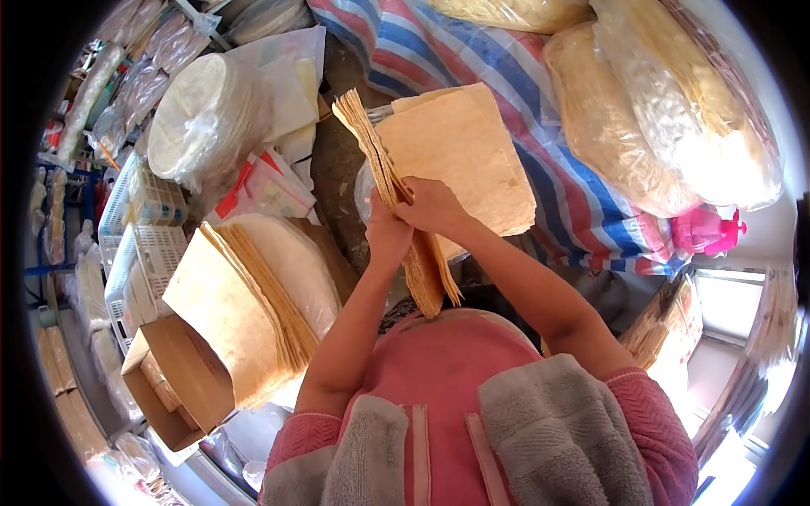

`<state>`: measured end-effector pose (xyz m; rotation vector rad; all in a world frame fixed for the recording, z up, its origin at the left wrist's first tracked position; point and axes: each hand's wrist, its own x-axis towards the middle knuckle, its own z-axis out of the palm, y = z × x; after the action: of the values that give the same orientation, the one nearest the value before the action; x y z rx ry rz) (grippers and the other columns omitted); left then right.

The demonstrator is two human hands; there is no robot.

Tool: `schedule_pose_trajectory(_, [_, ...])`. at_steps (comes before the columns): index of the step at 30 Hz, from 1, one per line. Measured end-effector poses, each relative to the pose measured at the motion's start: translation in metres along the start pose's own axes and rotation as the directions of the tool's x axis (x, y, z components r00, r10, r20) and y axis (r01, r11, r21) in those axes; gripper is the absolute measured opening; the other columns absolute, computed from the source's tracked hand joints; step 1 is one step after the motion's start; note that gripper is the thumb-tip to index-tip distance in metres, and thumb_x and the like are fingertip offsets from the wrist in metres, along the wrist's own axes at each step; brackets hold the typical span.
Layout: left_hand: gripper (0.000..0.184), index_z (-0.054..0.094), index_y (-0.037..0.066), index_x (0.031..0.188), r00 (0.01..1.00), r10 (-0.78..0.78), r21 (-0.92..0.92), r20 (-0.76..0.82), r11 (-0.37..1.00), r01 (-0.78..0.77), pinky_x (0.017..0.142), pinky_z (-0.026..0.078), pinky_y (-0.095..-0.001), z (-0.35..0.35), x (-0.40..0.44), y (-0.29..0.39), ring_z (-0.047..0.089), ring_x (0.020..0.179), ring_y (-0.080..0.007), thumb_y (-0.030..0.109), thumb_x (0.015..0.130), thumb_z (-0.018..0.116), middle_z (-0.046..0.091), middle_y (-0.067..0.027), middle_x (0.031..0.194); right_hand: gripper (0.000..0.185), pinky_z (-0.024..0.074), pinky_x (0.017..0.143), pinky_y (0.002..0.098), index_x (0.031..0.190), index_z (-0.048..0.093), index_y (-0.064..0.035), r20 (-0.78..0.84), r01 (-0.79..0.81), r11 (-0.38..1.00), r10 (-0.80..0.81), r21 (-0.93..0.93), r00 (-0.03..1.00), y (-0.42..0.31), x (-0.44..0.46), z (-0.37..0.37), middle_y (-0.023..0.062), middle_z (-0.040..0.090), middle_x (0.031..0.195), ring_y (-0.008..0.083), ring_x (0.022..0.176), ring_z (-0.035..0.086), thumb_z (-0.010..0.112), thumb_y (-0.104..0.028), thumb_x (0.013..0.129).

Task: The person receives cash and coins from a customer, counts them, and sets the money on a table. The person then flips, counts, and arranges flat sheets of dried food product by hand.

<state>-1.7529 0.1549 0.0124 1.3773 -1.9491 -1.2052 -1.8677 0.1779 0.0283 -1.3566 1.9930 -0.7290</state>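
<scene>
A bundle of thin tan sheets (368, 139) stands on edge in front of my chest, seen along its layered edges. My left hand (386, 234) is closed around its near side. Just to the right, my right hand (432, 207) grips the same bundle, with its fingers at the gap between layers. The lower end of the bundle splits apart near my pink apron (443, 371). Beyond it lies a square stack of similar tan sheets (462, 152). Another stack of tan sheets (228, 299) leans at the left, beside pale round sheets (291, 266).
A cardboard box (187, 384) and white plastic baskets (143, 249) are at the left. Round pale sheets in plastic (196, 118) sit farther back. Striped cloth (405, 42) spreads behind, carrying large plastic-wrapped bundles (624, 118). A pink pump bottle (707, 231) is at the right.
</scene>
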Motion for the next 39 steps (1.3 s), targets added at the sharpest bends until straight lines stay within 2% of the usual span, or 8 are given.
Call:
schedule_pose_trajectory(3, [0.046, 0.038, 0.011, 0.122, 0.999, -0.034, 0.041, -0.006, 0.999, 0.034, 0.074, 0.047, -0.0429, 0.001, 0.002, 0.004, 0.061, 0.087, -0.0373, 0.021, 0.081, 0.056, 0.063, -0.0157, 0.093, 0.034, 0.0484, 0.072, 0.0407, 0.089, 0.061, -0.0008, -0.157, -0.006, 0.995, 0.022, 0.100, 0.987, 0.014, 0.007, 0.007, 0.0204, 0.062, 0.081, 0.0356, 0.080, 0.060, 0.057, -0.029, 0.071])
schedule_pose_trajectory(9, [0.044, 0.038, 0.011, 0.122, 0.999, -0.042, 0.011, 0.023, 0.999, 0.041, 0.077, 0.045, -0.0449, 0.001, 0.003, 0.001, 0.058, 0.092, -0.0398, 0.016, 0.081, 0.053, 0.061, -0.0191, 0.097, 0.032, 0.0489, 0.074, 0.0383, 0.092, 0.064, -0.0021, -0.171, 0.140, 0.988, -0.127, 0.066, 0.977, 0.016, 0.033, 0.001, 0.0178, 0.064, 0.083, 0.0341, 0.081, 0.061, 0.058, -0.026, 0.072])
schedule_pose_trajectory(15, [0.048, 0.036, 0.010, 0.124, 0.996, -0.084, -0.003, 0.021, 0.996, 0.084, 0.081, 0.043, -0.0459, -0.001, 0.001, 0.006, 0.056, 0.095, -0.0421, 0.011, 0.079, 0.050, 0.060, -0.0214, 0.101, 0.040, 0.0491, 0.075, 0.0354, 0.098, 0.063, 0.0001, -0.133, 0.142, 0.988, -0.133, 0.061, 0.982, 0.014, 0.043, -0.009, 0.0167, 0.065, 0.084, 0.0303, 0.082, 0.063, 0.064, -0.030, 0.071])
schedule_pose_trajectory(21, [0.051, 0.034, 0.009, 0.126, 0.993, -0.110, -0.029, 0.048, 0.993, 0.112, 0.083, 0.042, -0.0461, -0.003, 0.001, 0.009, 0.055, 0.097, -0.0424, 0.008, 0.077, 0.048, 0.059, -0.0235, 0.101, 0.043, 0.0488, 0.075, 0.0328, 0.095, 0.064, 0.0026, 0.012, 0.134, 0.964, -0.141, 0.230, 0.990, 0.024, 0.054, -0.016, 0.0173, 0.066, 0.085, 0.0282, 0.082, 0.064, 0.068, -0.032, 0.070])
schedule_pose_trajectory(27, [0.050, 0.035, 0.009, 0.124, 0.993, -0.108, 0.019, 0.039, 0.994, 0.108, 0.080, 0.042, -0.0469, -0.001, 0.002, 0.010, 0.056, 0.092, -0.0430, 0.008, 0.076, 0.049, 0.060, -0.0232, 0.097, 0.030, 0.0485, 0.073, 0.0349, 0.089, 0.064, 0.0023, -0.121, 0.214, 0.968, -0.199, 0.130, 0.973, 0.018, 0.049, -0.009, 0.0194, 0.063, 0.080, 0.0324, 0.079, 0.062, 0.062, -0.021, 0.070])
schedule_pose_trajectory(33, [0.047, 0.036, 0.009, 0.123, 0.995, -0.094, 0.039, 0.040, 0.995, 0.092, 0.077, 0.044, -0.0460, 0.004, 0.001, 0.014, 0.058, 0.090, -0.0413, 0.013, 0.079, 0.051, 0.061, -0.0225, 0.095, 0.025, 0.0505, 0.068, 0.0359, 0.082, 0.064, 0.0021, -0.048, 0.080, 0.994, -0.084, -0.079, 0.995, 0.003, 0.038, -0.018, 0.0209, 0.062, 0.076, 0.0323, 0.073, 0.063, 0.060, -0.018, 0.067])
schedule_pose_trajectory(36, [0.049, 0.036, 0.009, 0.124, 0.993, -0.096, -0.056, 0.072, 0.993, 0.100, 0.077, 0.045, -0.0436, 0.000, 0.000, 0.018, 0.059, 0.089, -0.0391, 0.019, 0.080, 0.055, 0.061, -0.0217, 0.095, 0.025, 0.0546, 0.056, 0.0325, 0.089, 0.065, 0.0014, 0.243, -0.271, 0.959, 0.245, 0.080, 0.939, -0.002, 0.035, -0.027, 0.0156, 0.063, 0.076, 0.0238, 0.070, 0.064, 0.062, -0.013, 0.069])
schedule_pose_trajectory(39, [0.051, 0.036, 0.010, 0.124, 0.996, -0.058, -0.061, 0.066, 0.996, 0.062, 0.076, 0.046, -0.0415, 0.004, 0.003, 0.011, 0.060, 0.089, -0.0373, 0.022, 0.079, 0.058, 0.061, -0.0204, 0.095, 0.024, 0.0547, 0.049, 0.0312, 0.087, 0.065, 0.0029, 0.307, -0.322, 0.910, 0.238, 0.261, 0.921, 0.009, 0.039, -0.028, 0.0149, 0.061, 0.073, 0.0220, 0.066, 0.063, 0.061, -0.013, 0.068])
